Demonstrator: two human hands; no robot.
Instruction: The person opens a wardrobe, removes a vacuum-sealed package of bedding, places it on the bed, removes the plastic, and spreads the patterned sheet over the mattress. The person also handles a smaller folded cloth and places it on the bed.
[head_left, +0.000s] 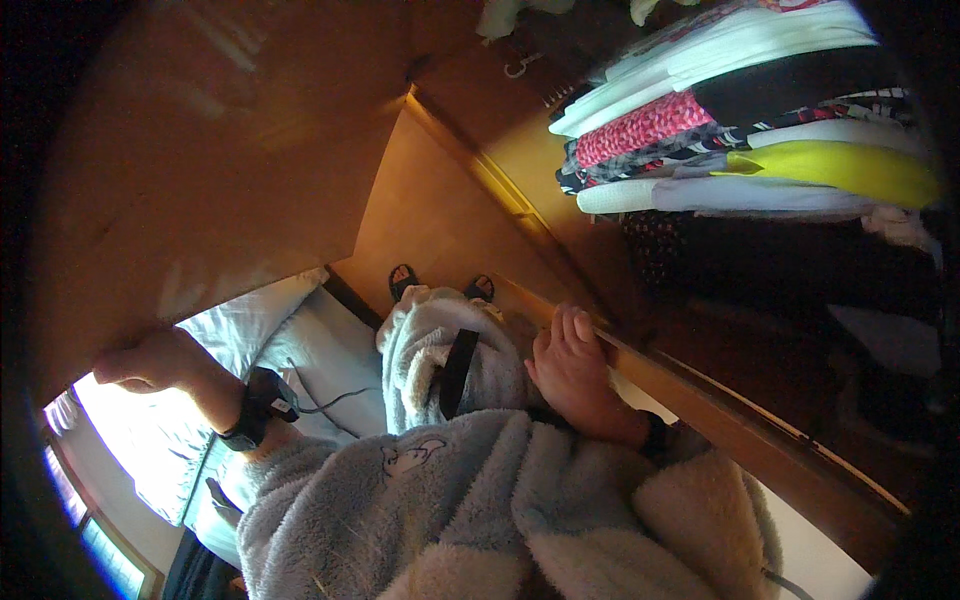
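Observation:
On the left, my left hand (142, 362) is at the edge of a large brown wooden door panel (225, 165); its fingers are partly in shadow, and whether they grip the edge is unclear. A black device (271, 394) with a cable is strapped to that wrist. My right hand (571, 356) rests with its fingers on the edge of a wooden panel (675, 382) at the right, beside the dark wardrobe interior. Folded or hanging clothes fill the upper right, among them a yellow garment (840, 169), a pink patterned one (645, 129) and several white ones.
A bed with a pale pillow (259, 319) and bedding lies at the left. A white hanger hook (519, 66) shows in the wardrobe. My sandalled feet (403, 279) stand on the wooden floor (427, 202). A window (112, 559) is at the lower left.

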